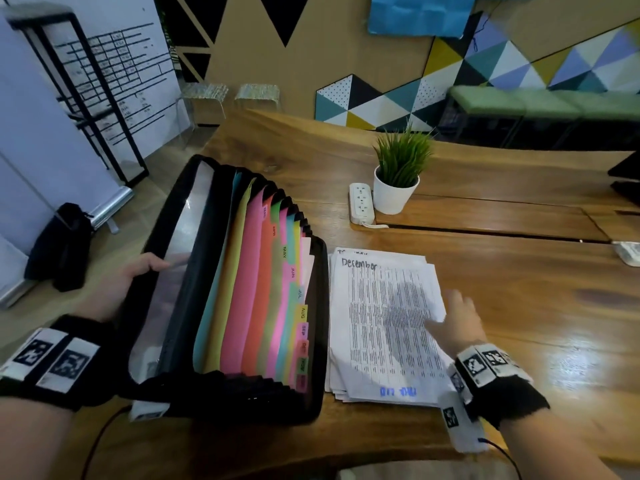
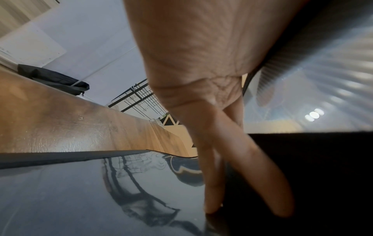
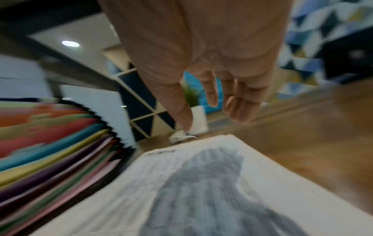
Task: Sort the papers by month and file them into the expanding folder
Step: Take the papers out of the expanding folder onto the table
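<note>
Head view shows the whole wooden table [image 1: 502,306]. On it stands the expanding folder [image 1: 242,289], spread wide, and the stack of papers [image 1: 381,327] lies flat just to its right. Only this view lets you read words: the top sheet says "December" in handwriting, and the colored tabs say MAY, JUN, JUL, AUG, SEP. The lower tabs are too blurry to read.

Left wrist view shows what the head view hides: the fingers [image 2: 262,183] of the left hand [image 1: 138,271] reach down behind the folder's clear front flap, holding its edge.

Right wrist view is blurry. It shows the right hand [image 3: 201,63] above the papers with its fingers loose and spread, holding nothing. Its shadow falls on the top sheet.

Beyond the papers sit a potted plant [image 1: 398,174] and a white power strip [image 1: 362,204]. To the right of the papers the table is bare wood.
</note>
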